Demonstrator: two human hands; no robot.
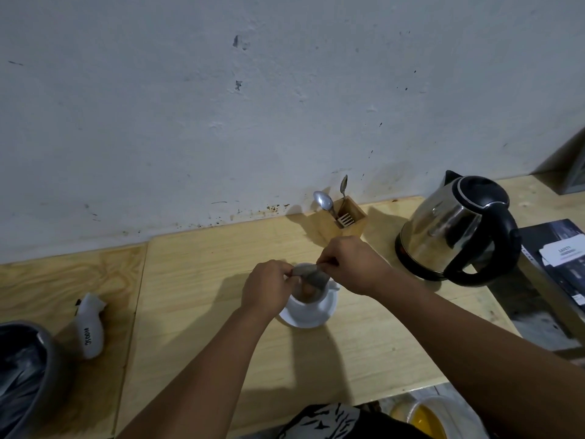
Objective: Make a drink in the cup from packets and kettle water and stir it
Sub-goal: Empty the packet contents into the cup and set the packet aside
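Right now both hands, left (pixel 269 288) & right (pixel 346 264), pinch a packet (pixel 311 275) over the cup (pixel 308 301), frame centre. Uneven tear = powder on worktop (pixel 205 264), imo.

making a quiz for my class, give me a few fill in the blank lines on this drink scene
1. Both hands hold a packet right above the white ____.
2. The cup stands on a white ____.
3. The steel kettle stands to the ____ of the cup.
4. Two spoons stick up from a wooden ____ by the wall.

Missing words: cup; saucer; right; holder
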